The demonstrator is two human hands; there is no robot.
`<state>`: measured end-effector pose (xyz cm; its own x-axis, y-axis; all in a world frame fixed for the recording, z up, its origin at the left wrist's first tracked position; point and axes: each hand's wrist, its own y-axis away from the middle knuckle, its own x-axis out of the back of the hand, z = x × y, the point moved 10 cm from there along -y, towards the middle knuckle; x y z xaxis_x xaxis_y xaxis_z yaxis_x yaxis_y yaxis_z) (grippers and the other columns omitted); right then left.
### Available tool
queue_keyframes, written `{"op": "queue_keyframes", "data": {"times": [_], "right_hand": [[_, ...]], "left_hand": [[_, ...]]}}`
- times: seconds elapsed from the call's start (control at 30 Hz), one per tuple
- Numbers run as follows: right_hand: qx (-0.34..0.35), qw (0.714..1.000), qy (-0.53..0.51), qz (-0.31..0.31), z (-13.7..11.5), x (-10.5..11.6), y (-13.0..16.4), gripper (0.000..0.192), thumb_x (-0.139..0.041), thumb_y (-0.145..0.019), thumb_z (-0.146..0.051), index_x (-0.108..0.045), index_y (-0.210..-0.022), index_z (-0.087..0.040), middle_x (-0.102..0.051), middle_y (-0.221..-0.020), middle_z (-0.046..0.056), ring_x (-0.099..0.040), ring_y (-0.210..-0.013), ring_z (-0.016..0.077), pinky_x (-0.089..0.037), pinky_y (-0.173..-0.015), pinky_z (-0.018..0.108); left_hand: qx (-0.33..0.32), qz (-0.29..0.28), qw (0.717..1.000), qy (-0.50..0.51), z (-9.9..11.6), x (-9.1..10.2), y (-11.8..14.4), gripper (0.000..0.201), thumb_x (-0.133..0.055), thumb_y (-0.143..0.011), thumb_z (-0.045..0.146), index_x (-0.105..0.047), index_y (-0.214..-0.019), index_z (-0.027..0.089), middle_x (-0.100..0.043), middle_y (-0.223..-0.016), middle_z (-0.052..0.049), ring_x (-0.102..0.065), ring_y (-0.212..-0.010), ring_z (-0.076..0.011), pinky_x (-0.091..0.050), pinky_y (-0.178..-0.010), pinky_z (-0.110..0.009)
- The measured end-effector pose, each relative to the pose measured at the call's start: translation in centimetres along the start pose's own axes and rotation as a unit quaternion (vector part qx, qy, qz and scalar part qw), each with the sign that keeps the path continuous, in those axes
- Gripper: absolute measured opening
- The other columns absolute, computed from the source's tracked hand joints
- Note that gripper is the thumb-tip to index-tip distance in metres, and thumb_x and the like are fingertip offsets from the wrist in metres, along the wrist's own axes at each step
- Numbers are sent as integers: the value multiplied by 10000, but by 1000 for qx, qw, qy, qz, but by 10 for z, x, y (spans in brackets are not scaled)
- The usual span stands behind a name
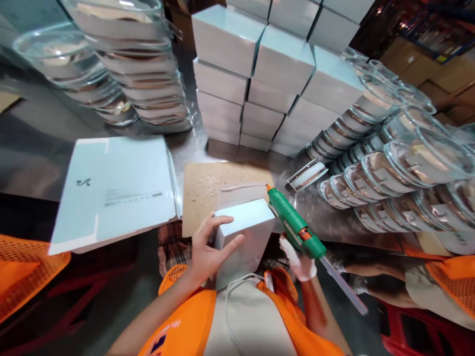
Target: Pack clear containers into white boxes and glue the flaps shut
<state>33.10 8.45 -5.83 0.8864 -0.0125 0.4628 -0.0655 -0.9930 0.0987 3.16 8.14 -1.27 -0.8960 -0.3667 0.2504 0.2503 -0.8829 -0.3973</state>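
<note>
My left hand (211, 247) is closed on the left end of a white box (245, 242), thumb and fingers over its corner. In my right hand (299, 259), which wears a white glove, is a green hot glue gun (295, 217) with an orange tip and a clear glue stick out of its back. Its tip touches the far end of a box flap (241, 197), where a pale line of glue runs along the edge. Beneath the flap lies a brown cardboard sheet (196, 198) with dried specks on it.
Stacked white boxes (276, 94) stand behind the cardboard. Flat printed box sheets (122, 183) lie at left. Stacks of clear round containers (148, 74) rise at back left, with more containers (386, 168) at right. A co-worker's arm (371, 267) reaches in from the right.
</note>
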Motion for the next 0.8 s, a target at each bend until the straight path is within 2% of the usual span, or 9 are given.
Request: {"op": "queue_keyframes", "data": {"times": [0.1,0.2,0.27,0.4,0.5,0.57,0.63,0.7,0.8], "right_hand": [[-62,994,-73,54,20,12,-12,487,-705,-813,-693,-768,-936,-225,-749,-763,59,-648,-602,221,-551,-568,367],[-137,985,-109,6,35,-4,-37,720,-565,-817,-806,-797,-1023,-156,-704,-615,47,-546,-448,171,-437,-427,304],[-187,976,-105,-24,43,-10,-55,789,-479,-840,-830,-804,-960,-120,-677,-545,65,-547,-422,176,-424,-419,296],[-192,980,-46,6,31,19,-74,575,-631,-840,-743,-743,-717,-193,-728,-606,92,-706,-620,231,-526,-575,305],[-132,988,-27,73,-6,43,-71,413,-795,-768,-639,-759,-782,-227,-783,-751,58,-745,-822,247,-561,-742,311],[-60,994,-80,41,-39,27,-69,447,-850,-733,-594,-798,-974,-222,-820,-959,62,-747,-943,259,-575,-868,347],[-24,983,-172,-59,-63,-11,-68,527,-899,-700,-542,-794,-1093,-207,-815,-1095,73,-745,-1008,265,-575,-949,384],[-36,957,-259,-127,-69,-43,-67,567,-944,-663,-494,-781,-1124,-208,-808,-1118,68,-745,-1032,264,-575,-979,399],[-14,947,-299,-113,-63,-49,-70,567,-945,-685,-554,-769,-1115,-230,-800,-1113,55,-737,-1049,263,-574,-993,410]], "left_hand": [[22,-1,999,30,-10,1,-1,311,-842,-829,454,-763,-1022,224,-780,-1030,-52,-711,-1116,-256,-547,-1035,-389],[45,-14,996,78,-17,-2,-4,330,-858,-814,451,-753,-1027,221,-762,-1040,-49,-714,-1008,-226,-559,-875,-318],[54,-19,993,102,-20,-3,-7,333,-858,-814,455,-745,-1027,225,-753,-1012,-37,-707,-932,-206,-547,-793,-291],[45,-15,991,122,-18,-1,-12,379,-854,-807,511,-731,-1018,221,-735,-974,-37,-697,-912,-210,-546,-784,-299],[24,-34,989,139,-15,-4,-12,378,-861,-800,509,-730,-1005,221,-720,-967,-38,-692,-915,-208,-543,-794,-300],[16,-59,987,149,-14,-10,-11,377,-860,-799,518,-728,-989,221,-709,-948,-38,-687,-908,-209,-540,-800,-303],[12,-78,986,150,-16,-15,-10,387,-857,-793,543,-722,-966,223,-704,-955,-52,-687,-989,-236,-540,-863,-328],[14,-87,984,154,-20,-19,-9,414,-868,-773,564,-707,-943,223,-709,-1089,-92,-664,-1163,-283,-530,-958,-368],[30,-82,976,198,-30,-22,-12,491,-895,-740,575,-659,-996,230,-676,-1251,-119,-662,-1225,-304,-543,-979,-392]]}}
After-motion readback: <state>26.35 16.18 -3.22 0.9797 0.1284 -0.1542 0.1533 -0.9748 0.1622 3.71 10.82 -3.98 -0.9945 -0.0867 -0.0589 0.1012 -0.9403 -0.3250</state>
